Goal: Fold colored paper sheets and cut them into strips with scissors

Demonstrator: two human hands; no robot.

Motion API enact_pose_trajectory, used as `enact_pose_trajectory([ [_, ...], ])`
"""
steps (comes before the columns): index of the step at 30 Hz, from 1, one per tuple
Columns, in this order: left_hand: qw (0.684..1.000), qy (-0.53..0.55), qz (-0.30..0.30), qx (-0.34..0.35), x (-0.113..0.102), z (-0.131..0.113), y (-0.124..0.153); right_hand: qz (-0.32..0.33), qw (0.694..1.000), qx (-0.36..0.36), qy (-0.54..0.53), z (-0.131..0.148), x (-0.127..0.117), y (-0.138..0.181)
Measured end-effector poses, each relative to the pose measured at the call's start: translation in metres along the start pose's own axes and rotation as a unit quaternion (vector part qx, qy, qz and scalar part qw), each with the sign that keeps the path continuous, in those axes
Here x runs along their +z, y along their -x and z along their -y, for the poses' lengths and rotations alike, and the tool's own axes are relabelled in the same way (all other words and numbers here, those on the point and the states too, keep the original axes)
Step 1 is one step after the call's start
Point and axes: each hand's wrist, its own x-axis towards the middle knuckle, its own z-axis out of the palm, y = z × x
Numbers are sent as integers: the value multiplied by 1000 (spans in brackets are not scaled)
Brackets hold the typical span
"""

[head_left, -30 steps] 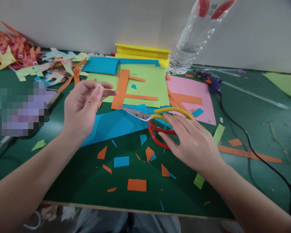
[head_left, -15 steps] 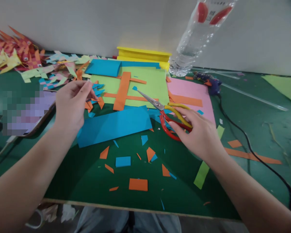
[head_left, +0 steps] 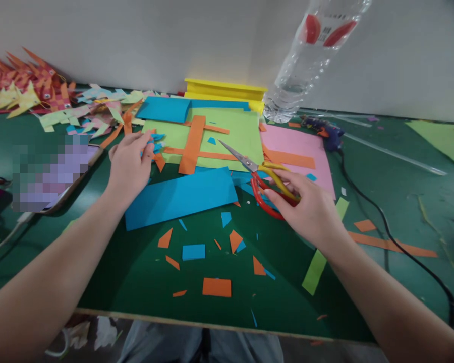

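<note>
My right hand (head_left: pixel 310 204) grips a pair of scissors (head_left: pixel 251 166) with one yellow and one red handle. The blades are together and point up and left over a light green sheet (head_left: pixel 234 121). Just off their tip lies a small blue scrap (head_left: pixel 212 141). At the left, my left hand (head_left: pixel 130 161) has its fingers drawn together beside a small heap of cut blue and orange paper pieces (head_left: pixel 158 146). What sits between those fingertips is hidden. A wide blue paper strip (head_left: pixel 181 196) lies between the hands, below an orange strip (head_left: pixel 192 143).
Blue and orange scraps (head_left: pixel 215 287) dot the green tabletop near its front edge. A water bottle (head_left: pixel 302 70) stands at the back beside folded yellow paper (head_left: pixel 227 91). A glue gun (head_left: pixel 325 131) trails a black cord at right. A phone (head_left: pixel 60 174) and woven paper fish (head_left: pixel 26 85) are left.
My left hand has moved right and slightly down, to the heap of cut pieces. The scissors and my right hand stay nearly in place. The view has shifted slightly.
</note>
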Motion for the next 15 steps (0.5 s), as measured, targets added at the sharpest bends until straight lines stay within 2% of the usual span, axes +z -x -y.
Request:
enact_pose_trajectory([
  [4, 1000, -10, 9, -5, -7, -4, -1, 16, 1000, 4, -11, 0, 1, 0],
  [8, 1000, -19, -16, 10, -15, -12, -2, 17, 1000, 7, -6, 1, 1, 0],
  [12, 995, -18, -15, 97, -17, -25, 3, 11, 1000, 12, -13, 3, 0, 0],
  [15, 977, -19, 26, 211, -16, -37, 9, 5, 999, 27, -30, 2, 1, 0],
])
